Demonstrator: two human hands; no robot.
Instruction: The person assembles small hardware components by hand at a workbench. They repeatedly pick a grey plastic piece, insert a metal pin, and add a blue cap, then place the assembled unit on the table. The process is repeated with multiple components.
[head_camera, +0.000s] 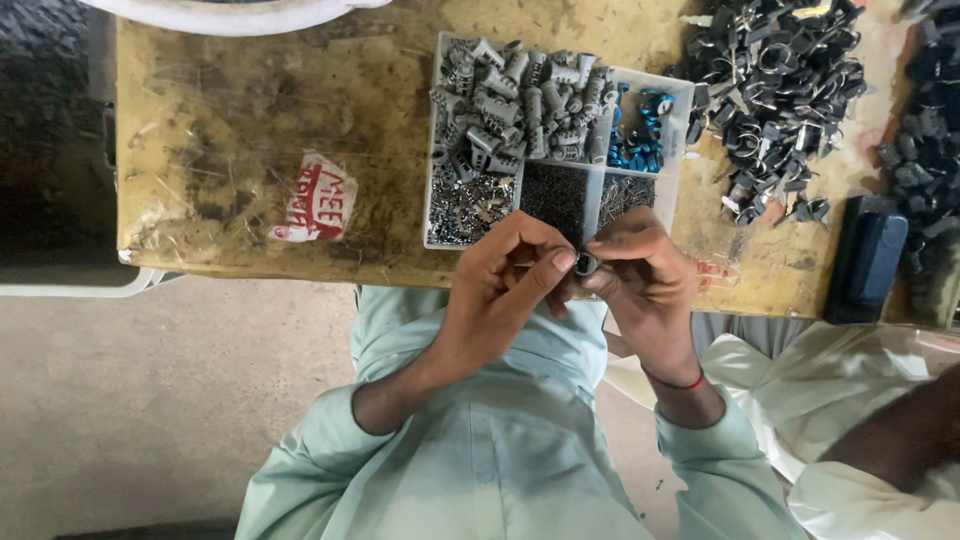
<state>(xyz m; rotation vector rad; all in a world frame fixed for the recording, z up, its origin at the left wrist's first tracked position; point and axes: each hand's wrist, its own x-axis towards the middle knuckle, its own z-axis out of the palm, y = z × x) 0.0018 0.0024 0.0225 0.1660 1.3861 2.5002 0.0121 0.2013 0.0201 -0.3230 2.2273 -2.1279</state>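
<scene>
- From my remote seat, the worn yellow bench (250, 120) fills the top of the view, with a torn red-and-white sticker (316, 203) stuck near its front edge.
- A clear divided tray (433, 150) sits mid-bench: grey ribbed plugs (520, 100) piled in its big compartment, blue bits (640, 135) in a small one at the right, tiny dark and silvery hardware in the front cells.
- The left hand (500, 290) is raised just in front of the tray, over the bench's near edge; its fingers (555, 265) are curled, thumb tip pressed to a small dark ring-shaped part (586, 264).
- That part sits between the two hands, at the tray's front edge, pinched from both sides.
- The right hand (645, 285) meets the left one, its fingers closed on the same part; a red thread (680, 382) circles its wrist.
- Both arms wear pale green sleeves (330, 440).
- Further right, a heap of dark metal clips (775, 90) lies loose on the bench.
- A dark blue box (868, 255) rests near the right front edge, with more dark pieces beside it.
- At the lower right corner I see another person's arm (900, 430) in light clothing, well apart from the hands.
</scene>
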